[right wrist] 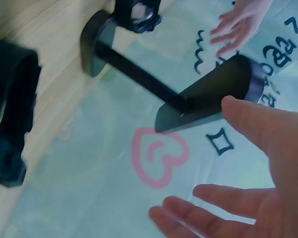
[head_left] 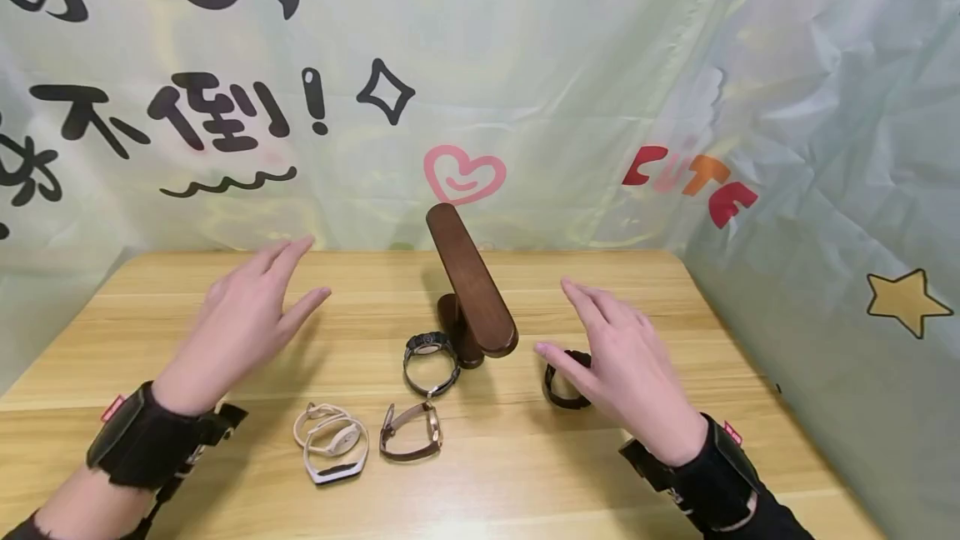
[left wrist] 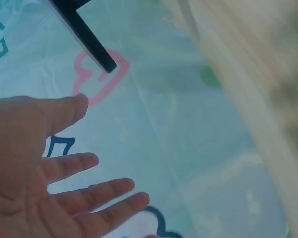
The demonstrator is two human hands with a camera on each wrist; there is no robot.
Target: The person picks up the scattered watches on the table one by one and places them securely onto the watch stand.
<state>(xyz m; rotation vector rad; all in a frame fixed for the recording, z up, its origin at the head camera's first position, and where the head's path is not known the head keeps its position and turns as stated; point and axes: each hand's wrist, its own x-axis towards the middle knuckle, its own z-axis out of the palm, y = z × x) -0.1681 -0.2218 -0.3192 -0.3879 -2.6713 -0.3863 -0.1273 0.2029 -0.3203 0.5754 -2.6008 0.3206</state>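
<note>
Stand point(head_left: 471, 282) rises from the table point(head_left: 495, 482) between left hand point(head_left: 243, 319) and right hand point(head_left: 626, 357), touching neither, both hands wide and holding nothing, while a black band point(right wrist: 24, 109) lies partly hidden behind the right thumb and a watch point(head_left: 426, 343) sits beside the stand's foot.

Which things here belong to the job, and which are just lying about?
Likely the job:
wooden stand
black watch beside it
brown watch
two pale wristbands
black band near right hand

Likely incidental:
table
printed backdrop
wrist cuffs
</note>
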